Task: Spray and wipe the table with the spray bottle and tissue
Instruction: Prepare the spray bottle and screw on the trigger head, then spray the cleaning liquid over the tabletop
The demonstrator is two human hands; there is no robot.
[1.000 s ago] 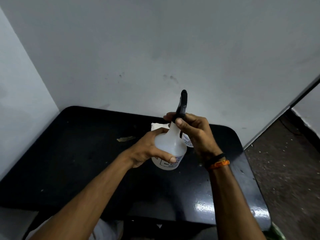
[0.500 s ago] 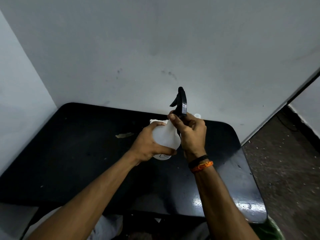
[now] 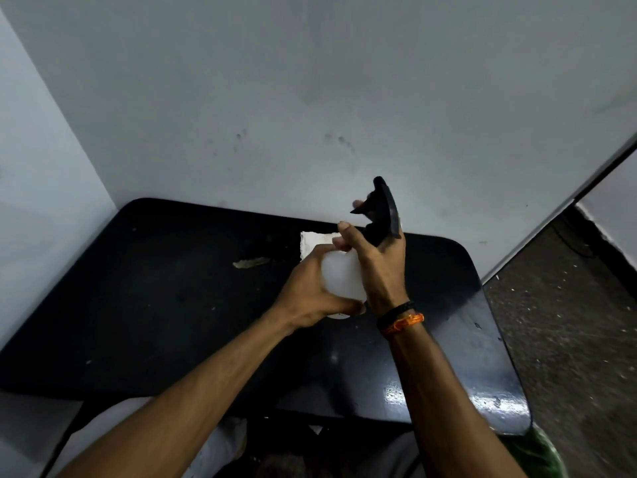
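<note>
Above the middle of the black table I hold a white translucent spray bottle with a black trigger head. My left hand wraps round the bottle's body from the left. My right hand grips the neck just under the black head, with one fingertip showing beyond the trigger. The head points away, towards the wall. A white folded tissue lies on the table behind the bottle, partly hidden by my hands.
A small pale scrap lies on the table left of the tissue. White walls close off the back and left. The table's right edge borders a speckled brown floor. The near right corner shines wet or glossy.
The bottle has tilted and turned in my hands; its black head swung to the right and further from me. Both hands stayed on the bottle, and the view shifted slightly.
</note>
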